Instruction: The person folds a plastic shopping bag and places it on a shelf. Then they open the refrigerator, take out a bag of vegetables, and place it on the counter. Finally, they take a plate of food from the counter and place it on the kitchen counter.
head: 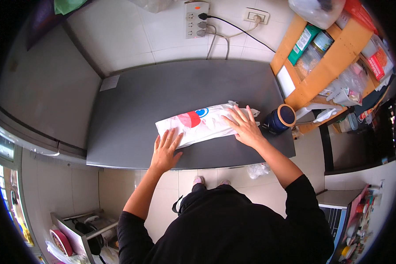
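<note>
A white plastic bag (206,132) with a red and a blue print lies flattened into a long strip on the dark grey tabletop (128,132). My left hand (165,153) rests its fingertips on the bag's near left corner, the palm over the table. Across the bag's right end my right hand (246,127) lies flat with spread fingers, covering part of it. Crumpled edges of the bag, perhaps its handles, show beyond those fingers. Neither hand grips anything.
A dark blue jar (277,120) with a wood-coloured rim stands right of my right hand. Beside the table rises a wooden shelf (333,59) with packages and jars. A power strip (196,19) with plugged cables hangs on the tiled wall. A paper (109,82) lies at the far left corner.
</note>
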Demonstrator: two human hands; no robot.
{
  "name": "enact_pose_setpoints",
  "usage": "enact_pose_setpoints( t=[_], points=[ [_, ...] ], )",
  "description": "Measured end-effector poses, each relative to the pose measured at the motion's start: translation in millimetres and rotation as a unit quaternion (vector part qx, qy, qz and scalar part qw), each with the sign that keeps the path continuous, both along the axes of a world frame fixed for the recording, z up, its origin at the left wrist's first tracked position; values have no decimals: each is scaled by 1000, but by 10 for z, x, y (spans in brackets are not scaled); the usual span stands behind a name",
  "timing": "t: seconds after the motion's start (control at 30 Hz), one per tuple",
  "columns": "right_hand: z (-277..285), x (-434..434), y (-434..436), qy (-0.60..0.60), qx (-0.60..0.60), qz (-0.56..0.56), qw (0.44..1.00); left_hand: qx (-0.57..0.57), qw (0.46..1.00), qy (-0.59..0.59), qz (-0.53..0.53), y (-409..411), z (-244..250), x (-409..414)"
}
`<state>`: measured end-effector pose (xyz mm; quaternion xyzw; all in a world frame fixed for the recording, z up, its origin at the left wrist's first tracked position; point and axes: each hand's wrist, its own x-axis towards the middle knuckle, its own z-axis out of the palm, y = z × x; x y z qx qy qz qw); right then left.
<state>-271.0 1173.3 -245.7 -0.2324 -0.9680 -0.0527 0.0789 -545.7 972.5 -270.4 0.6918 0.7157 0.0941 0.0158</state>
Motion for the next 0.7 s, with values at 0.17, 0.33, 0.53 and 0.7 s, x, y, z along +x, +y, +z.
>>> enact_pose_setpoints(
  t=[0.17, 0.33, 0.53, 0.7],
  points=[
    [-19, 112, 173, 48, 38, -23, 998, 10, 999, 21, 33, 128, -14, 49],
    [104, 56, 418, 179, -63, -116, 975, -14, 997, 22, 68, 222, -5, 25],
    [-130, 116, 678, 368, -442, -136, 807, 76, 990, -66, 94, 150, 21, -211],
    [-310, 132, 675, 395, -665, -205, 599, 32, 994, -24, 104, -51, 57, -321]
  ],
)
